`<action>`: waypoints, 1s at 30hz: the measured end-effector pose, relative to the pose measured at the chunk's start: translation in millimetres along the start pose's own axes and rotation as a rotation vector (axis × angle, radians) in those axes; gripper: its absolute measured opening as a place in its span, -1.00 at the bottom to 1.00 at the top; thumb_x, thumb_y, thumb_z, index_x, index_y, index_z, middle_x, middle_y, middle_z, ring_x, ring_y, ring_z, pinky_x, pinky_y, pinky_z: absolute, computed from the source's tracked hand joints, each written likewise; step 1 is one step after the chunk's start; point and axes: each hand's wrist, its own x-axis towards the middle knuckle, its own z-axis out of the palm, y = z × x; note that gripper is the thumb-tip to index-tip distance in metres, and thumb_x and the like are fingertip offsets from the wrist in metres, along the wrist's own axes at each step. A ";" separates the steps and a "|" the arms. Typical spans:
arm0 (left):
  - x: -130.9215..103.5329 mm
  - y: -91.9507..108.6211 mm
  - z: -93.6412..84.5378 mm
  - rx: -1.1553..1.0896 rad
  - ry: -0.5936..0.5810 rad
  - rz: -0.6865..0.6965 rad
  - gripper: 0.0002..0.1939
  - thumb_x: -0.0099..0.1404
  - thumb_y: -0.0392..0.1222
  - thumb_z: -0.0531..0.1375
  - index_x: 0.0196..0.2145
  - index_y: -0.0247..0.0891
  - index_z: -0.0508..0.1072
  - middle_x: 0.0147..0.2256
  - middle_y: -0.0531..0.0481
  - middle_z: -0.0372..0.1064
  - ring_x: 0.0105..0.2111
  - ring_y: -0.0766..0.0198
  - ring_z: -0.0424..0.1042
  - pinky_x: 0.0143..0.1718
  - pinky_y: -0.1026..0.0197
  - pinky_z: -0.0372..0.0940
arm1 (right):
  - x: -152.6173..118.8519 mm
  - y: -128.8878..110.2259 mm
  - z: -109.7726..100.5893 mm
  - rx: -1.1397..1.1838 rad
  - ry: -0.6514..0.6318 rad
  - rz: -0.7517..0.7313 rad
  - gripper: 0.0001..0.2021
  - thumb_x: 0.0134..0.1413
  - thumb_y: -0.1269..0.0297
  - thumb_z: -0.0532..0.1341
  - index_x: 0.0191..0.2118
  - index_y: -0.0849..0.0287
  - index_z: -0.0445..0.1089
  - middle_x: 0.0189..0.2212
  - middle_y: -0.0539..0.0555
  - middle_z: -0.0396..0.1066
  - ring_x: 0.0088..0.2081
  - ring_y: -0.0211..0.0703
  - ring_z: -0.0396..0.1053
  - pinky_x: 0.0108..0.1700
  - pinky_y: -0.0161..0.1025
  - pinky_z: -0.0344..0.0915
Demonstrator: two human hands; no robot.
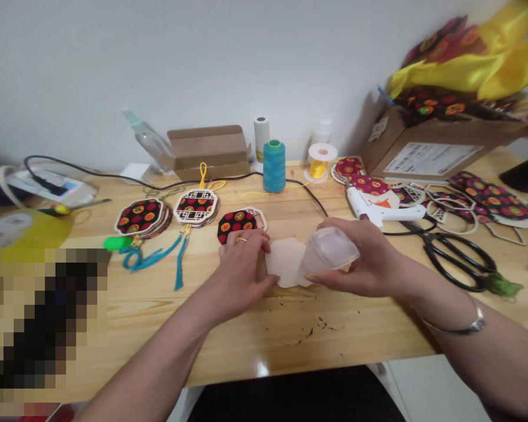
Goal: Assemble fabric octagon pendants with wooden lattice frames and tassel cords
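My right hand (356, 258) is wrapped round a clear, whitish plastic container (332, 249), tilted over the right side of a pale scalloped piece (286, 262) on the wooden table. At the left edge of that piece rests my left hand (246, 264), its thumb and fingers apart and its fingertips touching the edge. Just behind my left hand lie a dark floral fabric piece (236, 225) and a pale wooden frame (260, 219) partly under it.
Stacked floral ornaments (143, 217) with teal tassels lie left, beside a latticed stack (196, 207). Behind stand a teal thread cone (274, 167) and a yellow ribbon spool (319, 167). A white glue gun (378, 210), black scissors (460, 258) and a cardboard box (440, 146) are right.
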 end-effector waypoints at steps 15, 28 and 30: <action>-0.1 -2.2 2.7 0.015 0.021 0.021 -0.70 0.09 -0.17 0.21 -0.24 -0.17 0.19 -0.01 -0.09 0.23 0.00 -0.02 0.12 -0.02 -0.11 0.09 | 0.7 4.5 -10.4 -0.031 0.028 -0.011 -0.77 -0.06 0.24 0.32 -0.43 0.14 0.22 -0.58 -0.10 0.23 -0.58 -0.37 0.15 -0.58 -0.36 0.09; 1.5 -9.7 -7.2 0.050 0.142 0.018 -0.73 0.04 -0.31 0.15 -0.26 -0.18 0.21 0.09 -0.15 0.13 0.10 -0.06 0.08 0.04 -0.17 0.10 | 6.3 11.3 24.3 0.105 0.479 0.112 -0.70 -0.18 0.17 0.41 -0.42 0.11 0.28 -0.48 -0.04 0.35 -0.44 -0.20 0.35 -0.44 -0.23 0.29; 0.8 -9.0 -5.9 0.054 0.132 0.012 -0.73 0.05 -0.28 0.16 -0.25 -0.18 0.20 0.10 -0.15 0.12 0.10 -0.06 0.08 0.04 -0.18 0.09 | 6.8 10.0 30.0 0.109 0.433 0.091 -0.71 -0.17 0.20 0.41 -0.41 0.12 0.27 -0.47 -0.06 0.35 -0.45 -0.24 0.35 -0.43 -0.26 0.29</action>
